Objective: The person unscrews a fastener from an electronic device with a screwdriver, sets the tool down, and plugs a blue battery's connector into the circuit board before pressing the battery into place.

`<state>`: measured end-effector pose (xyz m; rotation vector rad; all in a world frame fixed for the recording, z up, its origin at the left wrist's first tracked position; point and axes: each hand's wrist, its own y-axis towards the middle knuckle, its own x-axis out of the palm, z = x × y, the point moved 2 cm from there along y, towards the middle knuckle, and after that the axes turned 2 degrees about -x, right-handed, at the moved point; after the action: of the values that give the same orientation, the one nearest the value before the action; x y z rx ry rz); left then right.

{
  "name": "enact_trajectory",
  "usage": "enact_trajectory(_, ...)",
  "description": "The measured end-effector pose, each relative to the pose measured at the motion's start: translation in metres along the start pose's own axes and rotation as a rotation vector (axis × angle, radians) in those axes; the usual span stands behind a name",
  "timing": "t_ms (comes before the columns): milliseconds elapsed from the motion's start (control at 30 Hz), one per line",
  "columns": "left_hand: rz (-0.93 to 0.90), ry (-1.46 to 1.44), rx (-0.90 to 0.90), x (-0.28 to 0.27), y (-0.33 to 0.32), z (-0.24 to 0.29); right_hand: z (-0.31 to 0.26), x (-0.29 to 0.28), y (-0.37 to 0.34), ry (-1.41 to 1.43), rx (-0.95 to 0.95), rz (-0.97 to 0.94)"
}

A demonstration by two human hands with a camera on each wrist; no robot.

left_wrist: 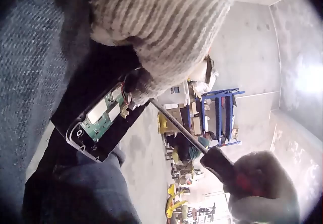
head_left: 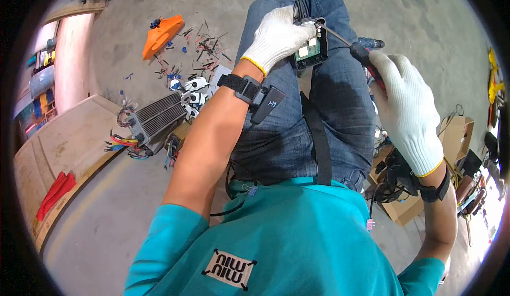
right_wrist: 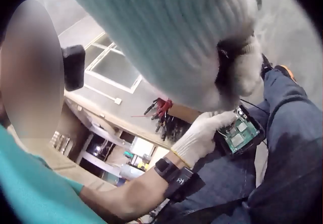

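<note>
My gloved left hand (head_left: 279,36) grips a black open-topped case (head_left: 323,57) resting on the thighs, thumb over its far end. Inside the case lies a green circuit board (head_left: 309,50) with pale square parts, plain too in the right wrist view. Several black cables (head_left: 300,1) run from the case's far end. In my gloved right hand (head_left: 406,105) is a screwdriver (head_left: 360,53) with a black and red handle, its shaft slanting left. The screwdriver's tip reaches the far end of the case by the left thumb, which partly hides it in the left wrist view.
An orange plastic piece (head_left: 162,37) and scattered wire scraps (head_left: 210,49) lie on the floor at left, near a finned metal unit (head_left: 159,116) with cables. A red cloth (head_left: 56,195) lies on a wooden board. Beyond the right knee is a power drill (head_left: 372,43); cardboard boxes (head_left: 456,136) stand at right.
</note>
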<state>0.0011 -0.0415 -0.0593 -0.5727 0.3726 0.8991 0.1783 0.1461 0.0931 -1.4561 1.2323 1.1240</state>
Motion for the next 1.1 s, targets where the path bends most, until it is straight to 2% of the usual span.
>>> enact_trajectory(133, -0.038, 0.034, -0.024, 0.001, 0.001, -0.001, 0.001, 0.001, 0.006, -0.196, -0.081, -0.001)
enact_trajectory(200, 0.0, 0.046, -0.031, 0.003, 0.001, -0.001, -0.003, 0.0, 0.007, -0.192, -0.036, -0.172)
enact_trajectory(233, 0.0, 0.044, -0.032, 0.002, 0.001, -0.002, -0.001, 0.006, 0.006, -0.192, -0.037, -0.174)
enact_trajectory(300, -0.002, 0.107, 0.001, -0.001, 0.0, 0.0, 0.002, 0.015, 0.008, 0.241, -0.026, 0.157)
enact_trajectory(333, 0.004, 0.104, 0.001, -0.003, 0.001, 0.002, 0.007, 0.008, 0.015, 0.237, -0.031, 0.157)
enact_trajectory(400, 0.0, 0.189, -0.013, -0.003, -0.002, 0.004, 0.021, 0.0, 0.019, 1.166, 0.743, -0.301)
enact_trajectory(433, -0.002, 0.192, -0.007, -0.002, -0.001, 0.0, 0.018, -0.004, 0.015, 1.369, 0.832, -0.284)
enact_trajectory(467, 0.017, 0.113, 0.033, 0.0, 0.001, -0.004, 0.017, -0.004, 0.014, 1.371, 0.833, -0.274)
enact_trajectory(533, 0.033, 0.035, 0.076, 0.004, 0.002, -0.011, 0.013, -0.004, 0.01, 1.202, 0.797, -0.242)
enact_trajectory(567, 0.033, 0.058, 0.106, 0.006, 0.004, -0.013, 0.009, -0.008, 0.012, 0.876, 0.661, -0.248)
enact_trajectory(600, 0.034, 0.082, 0.133, 0.007, 0.005, -0.015, 0.011, -0.001, 0.01, 0.875, 0.66, -0.247)
enact_trajectory(667, 0.026, 0.119, 0.11, 0.002, 0.001, -0.005, 0.014, 0.009, 0.005, 0.452, 0.168, 0.086)
enact_trajectory(700, 0.017, 0.156, 0.088, 0.001, 0.001, -0.003, 0.014, 0.005, 0.005, 0.331, 0.029, 0.092)
enact_trajectory(733, 0.019, 0.154, 0.088, 0.004, 0.003, -0.007, 0.014, 0.001, 0.006, 0.329, 0.027, 0.091)
enact_trajectory(800, 0.026, 0.013, 0.127, 0.007, 0.006, -0.012, 0.01, -0.001, 0.009, -0.035, -0.017, -0.026)
enact_trajectory(933, 0.007, 0.076, 0.119, 0.008, 0.009, -0.017, 0.007, 0.006, 0.015, -0.15, -0.091, 0.031)
enact_trajectory(1033, 0.065, 0.08, 0.167, 0.009, 0.008, -0.018, 0.004, 0.011, 0.017, -0.152, -0.047, -0.079)
enact_trajectory(1100, 0.079, 0.092, 0.162, 0.008, 0.006, -0.017, 0.013, 0.016, 0.021, 0.284, -0.105, 0.237)
